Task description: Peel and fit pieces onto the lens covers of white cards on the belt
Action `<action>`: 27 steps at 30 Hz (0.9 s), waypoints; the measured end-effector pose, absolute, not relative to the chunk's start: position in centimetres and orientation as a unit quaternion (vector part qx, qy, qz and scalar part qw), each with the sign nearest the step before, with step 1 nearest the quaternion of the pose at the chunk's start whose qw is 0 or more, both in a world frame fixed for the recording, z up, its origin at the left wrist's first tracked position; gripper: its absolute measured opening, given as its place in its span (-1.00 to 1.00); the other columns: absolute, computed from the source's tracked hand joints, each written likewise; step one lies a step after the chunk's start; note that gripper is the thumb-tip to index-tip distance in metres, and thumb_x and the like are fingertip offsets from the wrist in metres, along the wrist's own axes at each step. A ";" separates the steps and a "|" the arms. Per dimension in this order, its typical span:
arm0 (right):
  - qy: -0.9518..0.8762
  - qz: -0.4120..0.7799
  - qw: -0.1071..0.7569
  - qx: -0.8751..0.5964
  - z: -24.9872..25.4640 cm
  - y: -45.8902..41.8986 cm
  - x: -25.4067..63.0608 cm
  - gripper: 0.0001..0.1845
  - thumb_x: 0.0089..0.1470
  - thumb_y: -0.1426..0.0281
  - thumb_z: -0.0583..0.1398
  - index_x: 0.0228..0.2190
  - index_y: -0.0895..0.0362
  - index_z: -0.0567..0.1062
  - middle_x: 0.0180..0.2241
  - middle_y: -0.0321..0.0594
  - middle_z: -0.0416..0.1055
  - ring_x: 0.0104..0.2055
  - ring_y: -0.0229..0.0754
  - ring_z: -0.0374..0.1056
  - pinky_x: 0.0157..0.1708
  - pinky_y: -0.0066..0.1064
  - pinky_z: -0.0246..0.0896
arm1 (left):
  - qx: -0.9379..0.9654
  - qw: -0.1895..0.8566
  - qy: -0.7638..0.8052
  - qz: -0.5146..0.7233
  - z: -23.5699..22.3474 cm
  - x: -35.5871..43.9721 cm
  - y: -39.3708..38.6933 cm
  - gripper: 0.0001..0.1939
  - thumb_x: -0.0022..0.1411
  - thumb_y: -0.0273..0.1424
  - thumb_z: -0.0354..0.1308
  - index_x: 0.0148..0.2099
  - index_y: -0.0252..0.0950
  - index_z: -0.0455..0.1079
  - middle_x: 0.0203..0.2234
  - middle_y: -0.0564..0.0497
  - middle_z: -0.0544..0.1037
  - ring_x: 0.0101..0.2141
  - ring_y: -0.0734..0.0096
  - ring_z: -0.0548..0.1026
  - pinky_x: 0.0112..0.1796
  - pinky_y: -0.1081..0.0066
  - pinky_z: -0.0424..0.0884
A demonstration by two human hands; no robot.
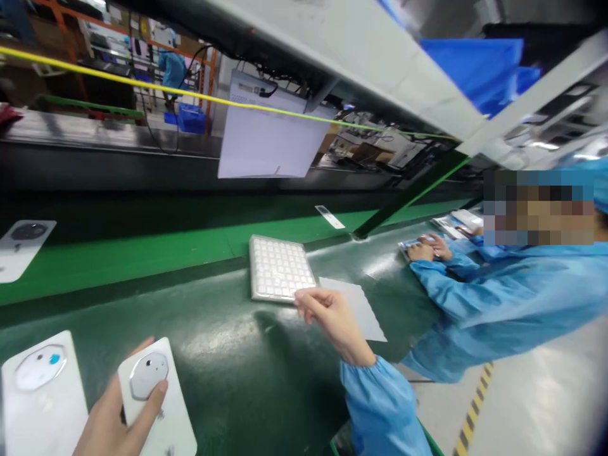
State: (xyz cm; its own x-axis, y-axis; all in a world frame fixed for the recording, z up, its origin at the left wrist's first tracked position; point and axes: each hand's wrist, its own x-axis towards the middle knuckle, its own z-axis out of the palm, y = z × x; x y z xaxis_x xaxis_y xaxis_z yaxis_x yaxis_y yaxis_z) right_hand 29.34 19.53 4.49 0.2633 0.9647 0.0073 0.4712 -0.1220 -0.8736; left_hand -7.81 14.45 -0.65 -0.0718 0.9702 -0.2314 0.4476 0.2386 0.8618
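Observation:
My left hand (111, 411) grips a white phone back cover (173, 396), with the thumb lying on its pale, many-sided camera plate. Left of it, a second white phone back cover (45, 399) rests on the green bench; a blue dot marks its camera plate. My right hand (330, 313) has its fingertips pinched together at the near right corner of a clear tray (280, 266) holding rows of small white pieces. Whatever lies between those fingertips is too small to make out. Under and beyond the right hand lies a white sheet (358, 304).
A co-worker in blue sleeves (498, 304) handles a small item at the right. Along the green ledge stand a white card with a dark ring (26, 250) and a smaller card (329, 217). A green post (408, 196) rises from the bench; a yellow cord (190, 95) crosses above.

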 end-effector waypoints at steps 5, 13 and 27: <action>-0.447 0.585 0.403 -0.543 1.7 17.6 20.4 -0.44 -0.06 -0.10 0.41 -0.49 0.19 0.60 -0.55 -0.16 0.53 -0.62 -0.28 0.34 -0.70 -0.51 0.14 | 0.576 0.359 0.641 0.358 -0.9 -7.8 14.1 -0.13 0.33 -0.06 0.17 0.49 -0.29 -0.07 0.31 -0.30 0.34 0.04 0.08 0.58 -0.01 0.25 0.56; -0.490 0.638 0.340 -0.488 0.2 16.3 13.1 -0.54 0.08 0.02 0.39 -0.48 0.19 0.60 -0.65 -0.26 0.44 -0.69 -0.35 0.27 -0.66 -0.52 0.17 | 0.620 0.468 0.509 0.370 0.9 -7.5 13.9 -0.84 0.38 -0.31 0.22 -0.14 -0.24 0.59 -0.25 0.03 0.68 -0.22 0.34 0.62 -0.14 0.44 0.48; -0.536 0.590 0.350 -0.492 -0.1 14.9 12.1 -0.64 0.09 0.09 0.39 -0.45 0.16 0.65 -0.63 -0.25 0.40 -0.67 -0.32 0.25 -0.69 -0.50 0.19 | 0.608 0.498 0.494 0.372 1.0 -7.3 13.7 -0.89 0.33 -0.42 0.21 -0.29 -0.28 0.49 -0.41 0.08 0.61 -0.36 0.45 0.53 -0.24 0.48 0.39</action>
